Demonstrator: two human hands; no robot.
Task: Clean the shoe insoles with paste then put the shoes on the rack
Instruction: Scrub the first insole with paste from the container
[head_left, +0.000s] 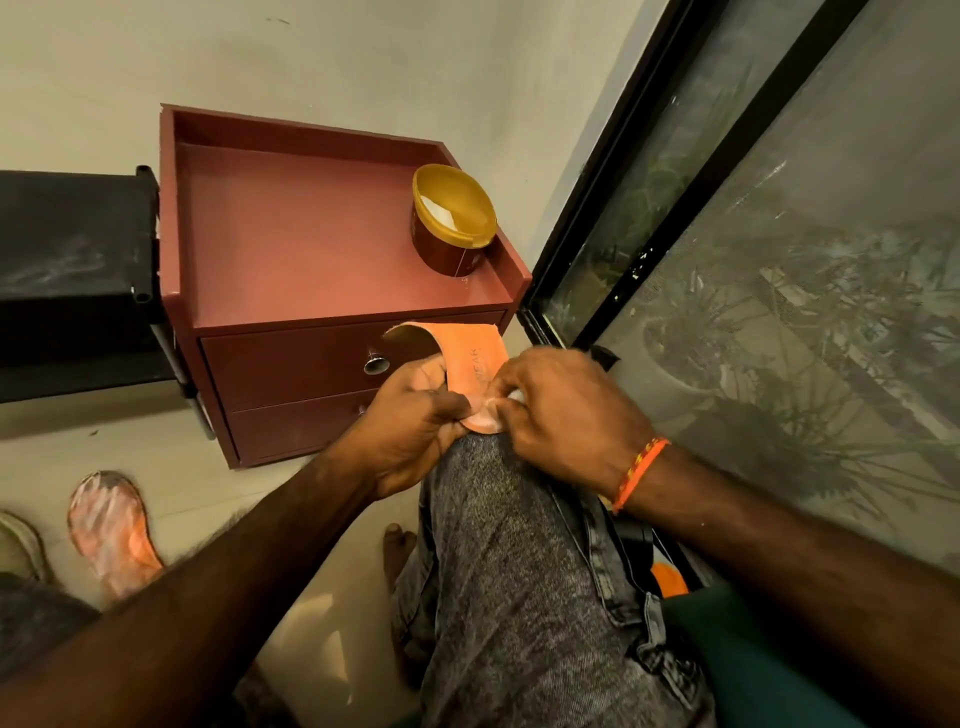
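the left hand (410, 426) pinches the near end of the orange insole (475, 374) over the raised knee (483, 467), thumb and fingers clamped. the right hand (561, 410) curls its fingers together, pressing something small and white onto it. the paste tub (452, 223) stands open at the cabinet top's (291, 239) right edge.

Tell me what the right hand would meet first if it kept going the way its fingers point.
The right hand points left across the knee, fingertips already on the orange insole. Straight on, it would likely meet the left hand gripping the insole's other side, though depth is uncertain.
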